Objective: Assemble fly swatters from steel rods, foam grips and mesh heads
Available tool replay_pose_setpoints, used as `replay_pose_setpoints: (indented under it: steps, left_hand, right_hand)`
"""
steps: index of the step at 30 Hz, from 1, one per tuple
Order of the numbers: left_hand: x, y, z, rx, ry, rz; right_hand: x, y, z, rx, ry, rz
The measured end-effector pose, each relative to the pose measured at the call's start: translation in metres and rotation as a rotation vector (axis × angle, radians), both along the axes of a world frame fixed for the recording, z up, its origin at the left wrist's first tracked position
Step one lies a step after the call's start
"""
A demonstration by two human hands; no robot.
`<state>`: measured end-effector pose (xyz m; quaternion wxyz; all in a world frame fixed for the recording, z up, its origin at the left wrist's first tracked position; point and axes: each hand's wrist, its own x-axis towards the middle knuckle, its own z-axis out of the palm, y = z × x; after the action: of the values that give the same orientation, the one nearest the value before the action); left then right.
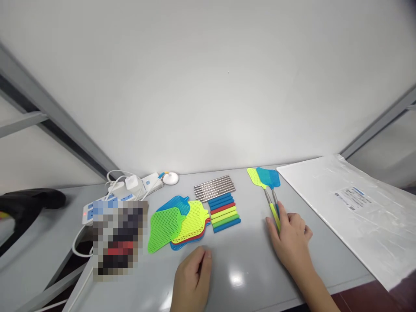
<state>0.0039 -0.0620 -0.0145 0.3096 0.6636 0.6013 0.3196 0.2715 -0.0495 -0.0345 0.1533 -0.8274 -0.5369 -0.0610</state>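
My right hand [290, 239] is over the handles at the right. Its index finger lies along the handle of a blue fly swatter [269, 177], whose handle end is hidden under the hand. My thumb is beside the yellow-green handle of a second fly swatter [257, 177], lying alongside. My left hand [192, 277] rests loosely curled at the table's front, with nothing visible in it. Just beyond it are overlapping swatter heads: a green one [165, 229], a yellow one [192, 222], blue and red ones. Colored handle grips [224, 213] and metal rods [214, 188] lie in rows.
A white plastic-wrapped package [325, 195] with a label covers the table's right side. At the left are a power strip [89, 214] with chargers and cables, a round white device [170, 178] and a blurred-out item [120, 242]. A pale wall [221, 86] rises behind the grey table [256, 260].
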Motion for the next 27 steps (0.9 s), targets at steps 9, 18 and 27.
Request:
replay_pose_setpoints:
  steps: [9, 18, 27]
  left_hand:
    - [0.020, 0.003, 0.006, 0.133, 0.384, -0.135]
    - [0.025, 0.004, -0.001, 0.170, 0.407, -0.119]
    - [0.020, 0.004, -0.006, 0.142, 0.281, -0.113]
  right_hand:
    - [-0.040, 0.075, 0.063, -0.044, 0.033, 0.715]
    - [-0.082, 0.196, 0.061, -0.197, -0.049, 0.904]
    - [-0.095, 0.224, 0.050, -0.263, -0.084, 0.991]
